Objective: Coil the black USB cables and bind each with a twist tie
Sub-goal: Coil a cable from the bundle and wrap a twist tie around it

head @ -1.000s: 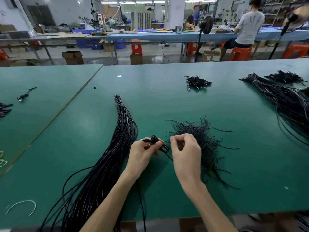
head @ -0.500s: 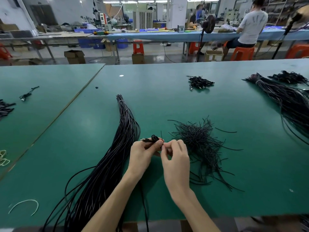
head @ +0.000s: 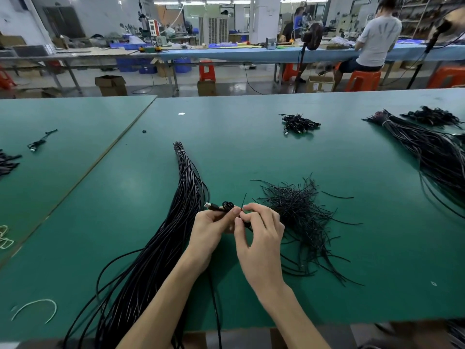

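**Holding a coiled USB cable (head: 227, 205) and a twist tie (head: 243, 200) over the green table (head: 251, 152)**

Watching from my remote station, I saw both hands meet above the near-middle part of the table, fingertips touching. The left hand (head: 214, 227) gripped the coiled USB cable, its fingers and thumb curled round the small loop, and the silver plug (head: 207, 205) projected to the left. The right hand (head: 259, 235) pinched the twist tie between thumb and forefinger, just beside the coil. One thin end of the tie stood upright above the fingers. I could not tell whether the tie passed round the coil, since the fingers hid it.

A long bundle of straight black cables (head: 186, 187) lay just left of the hands, running from the middle of the table to its near edge. A loose heap of twist ties (head: 299, 217) lay just right of the hands. A small pile of coiled cables (head: 299, 123) sat toward the far edge, well apart from the hands. A second cable bundle (head: 427, 152) lay by the right edge, with another dark pile (head: 432, 116) beyond it at the far right corner. A curved white strip (head: 35, 307) lay near the near left corner.
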Tool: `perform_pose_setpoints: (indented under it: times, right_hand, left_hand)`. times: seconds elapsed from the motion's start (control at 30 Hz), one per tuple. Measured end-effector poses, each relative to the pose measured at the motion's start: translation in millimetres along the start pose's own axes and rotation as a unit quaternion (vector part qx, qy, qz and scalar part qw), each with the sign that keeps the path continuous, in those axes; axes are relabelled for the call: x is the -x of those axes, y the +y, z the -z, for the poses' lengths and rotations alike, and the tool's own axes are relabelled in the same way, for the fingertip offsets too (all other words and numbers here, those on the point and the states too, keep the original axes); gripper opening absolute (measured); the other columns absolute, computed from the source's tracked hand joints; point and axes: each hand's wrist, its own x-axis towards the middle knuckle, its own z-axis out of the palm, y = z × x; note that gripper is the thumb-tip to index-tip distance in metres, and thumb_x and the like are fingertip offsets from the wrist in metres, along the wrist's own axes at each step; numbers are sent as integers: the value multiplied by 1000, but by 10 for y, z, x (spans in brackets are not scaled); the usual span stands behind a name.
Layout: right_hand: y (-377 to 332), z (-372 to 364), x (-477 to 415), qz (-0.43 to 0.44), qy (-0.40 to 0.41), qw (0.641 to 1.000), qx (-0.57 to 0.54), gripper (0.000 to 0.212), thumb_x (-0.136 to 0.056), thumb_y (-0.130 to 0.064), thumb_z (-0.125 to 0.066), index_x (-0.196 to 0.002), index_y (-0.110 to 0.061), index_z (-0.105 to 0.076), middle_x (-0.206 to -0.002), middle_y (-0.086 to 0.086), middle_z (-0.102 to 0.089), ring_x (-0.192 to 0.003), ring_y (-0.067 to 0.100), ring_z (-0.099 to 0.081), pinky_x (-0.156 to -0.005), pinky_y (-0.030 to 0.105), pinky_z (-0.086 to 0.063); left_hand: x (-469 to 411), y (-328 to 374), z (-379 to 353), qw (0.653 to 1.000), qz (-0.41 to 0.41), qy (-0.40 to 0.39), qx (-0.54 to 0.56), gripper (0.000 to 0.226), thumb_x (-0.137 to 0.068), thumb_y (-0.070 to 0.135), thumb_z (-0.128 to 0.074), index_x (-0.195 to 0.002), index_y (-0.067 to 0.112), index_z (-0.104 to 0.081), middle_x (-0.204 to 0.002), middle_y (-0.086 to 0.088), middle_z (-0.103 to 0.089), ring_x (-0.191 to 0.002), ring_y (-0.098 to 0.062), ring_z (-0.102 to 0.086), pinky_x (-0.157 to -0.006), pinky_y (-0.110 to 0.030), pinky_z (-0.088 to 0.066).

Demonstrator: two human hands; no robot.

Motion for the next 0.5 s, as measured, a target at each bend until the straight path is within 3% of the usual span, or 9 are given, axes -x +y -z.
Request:
perform_pose_setpoints:
  times: [0.1,0.2,0.33,0.43,0.5]
  right_hand:
    - [26,5,-9,-25,-14,996,-83,3,-100,-11,-63,-100,-13,-65,-118,-9,-61,-117,8,-56,-101,22,-44]
    - [40,48,-37,-71,-18,988,-133,18,-96,-8,-71,-109,-19,-64,-114,-12,-61,-114,9,-59,-95,18,-45]
    - [61,81,-53,-99,-42,982,-153,46,-91,-10,-77,-133,-25,-64,-116,-12,-60,-115,8,-58,-94,16,-45]
    - [89,91,-53,-101,-60,984,-132,45,-88,-13,-80,-132,-22,-69,-120,-10,-58,-116,4,-56,-98,24,-48]
    - [107,111,-48,-110,-68,983,-128,47,-87,-15,-81,-133,-20,-68,-121,-13,-57,-117,2,-55,-96,25,-49]
  left_hand:
    - [11,34,-10,1000,6,-6,13,24,-94,28,-73,-75,15,-81,-76,-10,-72,-80,-19,-67,-76,-25,-57]
    - [12,21,-11,1000,6,-25,14,24,-92,30,-74,-73,18,-80,-75,-3,-71,-78,-16,-67,-75,-24,-56]
    - [-2,3,22,999,16,-39,20,24,-92,29,-76,-93,5,-81,-87,-12,-74,-82,-18,-67,-80,-29,-58]
    - [-10,-10,28,998,33,-45,24,31,-87,33,-80,-97,4,-81,-99,-21,-77,-90,-22,-71,-87,-34,-59]
    - [-11,-25,22,998,37,-48,18,31,-86,33,-80,-96,4,-81,-97,-19,-77,-88,-21,-72,-85,-33,-60]
